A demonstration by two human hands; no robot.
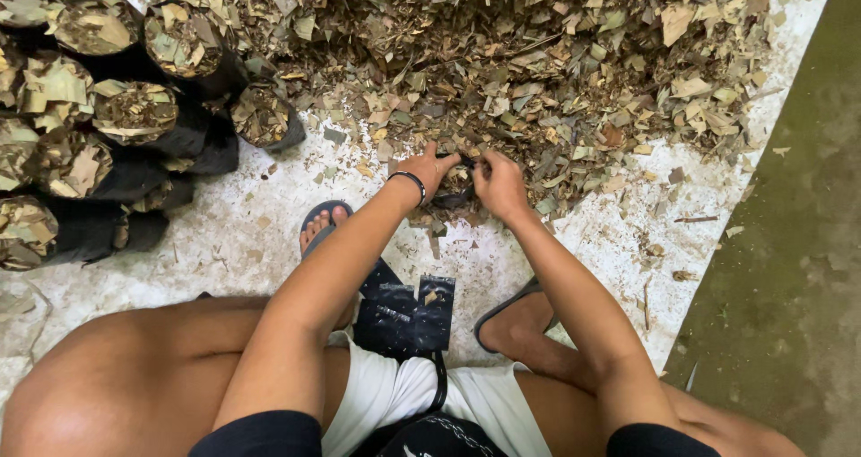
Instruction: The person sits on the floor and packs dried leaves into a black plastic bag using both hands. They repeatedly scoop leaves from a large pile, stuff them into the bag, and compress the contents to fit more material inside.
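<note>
Leaves [538,53] (dry, heaped) crowd bag [453,192]; filled bags [134,116] stand left.

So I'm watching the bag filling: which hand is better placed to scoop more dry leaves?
Probably the right hand: it lies against the leaf pile, while the left hand pinches the black bag.

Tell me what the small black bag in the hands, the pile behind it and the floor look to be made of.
Bag: thin black plastic film, probably; it crumples between left hand and right hand. Pile: dry, torn brown leaves, matte and curled. Floor: likely rough pale concrete, stained and speckled.
</note>
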